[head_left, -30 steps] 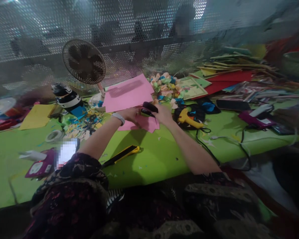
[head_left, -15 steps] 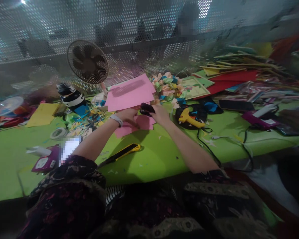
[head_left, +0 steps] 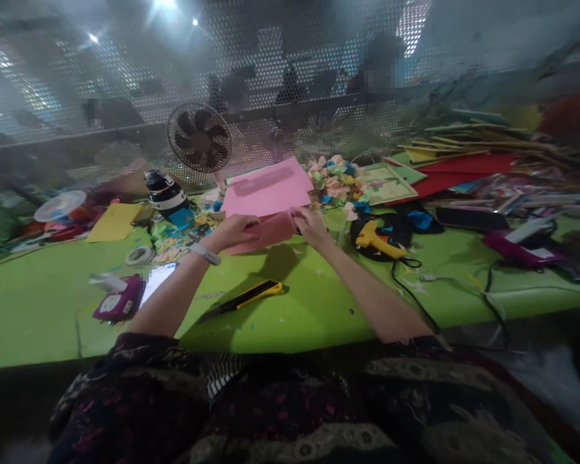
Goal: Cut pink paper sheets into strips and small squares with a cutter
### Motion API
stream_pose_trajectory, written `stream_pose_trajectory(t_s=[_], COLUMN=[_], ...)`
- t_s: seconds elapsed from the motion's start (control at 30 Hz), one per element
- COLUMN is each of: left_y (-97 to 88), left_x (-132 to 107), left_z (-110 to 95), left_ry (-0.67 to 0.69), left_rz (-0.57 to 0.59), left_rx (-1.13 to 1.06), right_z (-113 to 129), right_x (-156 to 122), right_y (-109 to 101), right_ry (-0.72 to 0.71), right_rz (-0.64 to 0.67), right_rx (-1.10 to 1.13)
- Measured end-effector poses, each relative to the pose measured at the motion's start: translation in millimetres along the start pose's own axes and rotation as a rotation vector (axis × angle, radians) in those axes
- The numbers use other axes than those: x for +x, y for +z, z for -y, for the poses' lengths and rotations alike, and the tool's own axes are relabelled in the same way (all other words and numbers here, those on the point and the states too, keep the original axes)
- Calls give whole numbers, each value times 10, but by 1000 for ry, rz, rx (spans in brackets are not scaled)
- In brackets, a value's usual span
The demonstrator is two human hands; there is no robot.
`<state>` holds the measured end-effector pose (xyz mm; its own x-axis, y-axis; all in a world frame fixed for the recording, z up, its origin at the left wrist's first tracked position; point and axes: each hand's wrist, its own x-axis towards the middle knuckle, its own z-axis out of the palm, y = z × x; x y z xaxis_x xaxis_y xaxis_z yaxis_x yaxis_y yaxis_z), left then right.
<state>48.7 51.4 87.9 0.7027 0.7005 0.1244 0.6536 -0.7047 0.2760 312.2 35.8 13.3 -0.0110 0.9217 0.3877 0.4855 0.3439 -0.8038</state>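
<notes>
Between my hands a small piece of pink paper (head_left: pixel 273 232) is raised at a tilt over the green table (head_left: pixel 319 296). My left hand (head_left: pixel 236 233), with a pale band at the wrist, grips its left side. At its right edge, the fingers of my right hand (head_left: pixel 310 225) are closed in a pinch. Larger pink sheets (head_left: pixel 267 188) lie just beyond, at the foot of the fan. Nearer to me rests a yellow and black utility knife (head_left: pixel 257 294). The black rounded tool seen earlier does not show now.
A small fan (head_left: pixel 200 138) and a black bottle (head_left: pixel 168 198) stand at the back left. Paper scraps (head_left: pixel 174 241), a tape roll (head_left: pixel 140 256) and a phone (head_left: pixel 158 281) lie left. To the right are a yellow glue gun (head_left: pixel 377 240), its cord and stacked coloured paper (head_left: pixel 464 171).
The black rounded tool has left my right hand, which now pinches the small pink paper. That paper has come up off the table. The whole view has shifted slightly.
</notes>
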Motion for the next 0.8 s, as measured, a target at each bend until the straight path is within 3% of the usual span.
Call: stream_pose_trajectory(t_s=[0.1, 0.2, 0.37, 0.5, 0.63, 0.73, 0.8], left_y=[80, 178, 262, 242, 329, 520, 645], left_x=[-117, -186, -222, -346, -550, -618, -606], left_z=[-48, -103, -155, 13, 239, 253, 208], left_ry=[-3, -36, -92, -169, -240, -326, -348], left_rz=[-97, -147, -214, -256, -365, -554, -604], left_rx=[35, 63, 10, -134, -501, -1042, -1264], right_z=[79, 143, 124, 28, -49, -68, -65], right_x=[-55, -145, -212, -178, -135, -147, -172], right_y=[95, 154, 197, 189, 198, 241, 268], right_ry=[14, -9, -75, -60, 48, 136, 177], right_rz=[103, 159, 35, 19, -50, -44, -24], right_rx=[414, 563, 300, 209, 331, 460, 506])
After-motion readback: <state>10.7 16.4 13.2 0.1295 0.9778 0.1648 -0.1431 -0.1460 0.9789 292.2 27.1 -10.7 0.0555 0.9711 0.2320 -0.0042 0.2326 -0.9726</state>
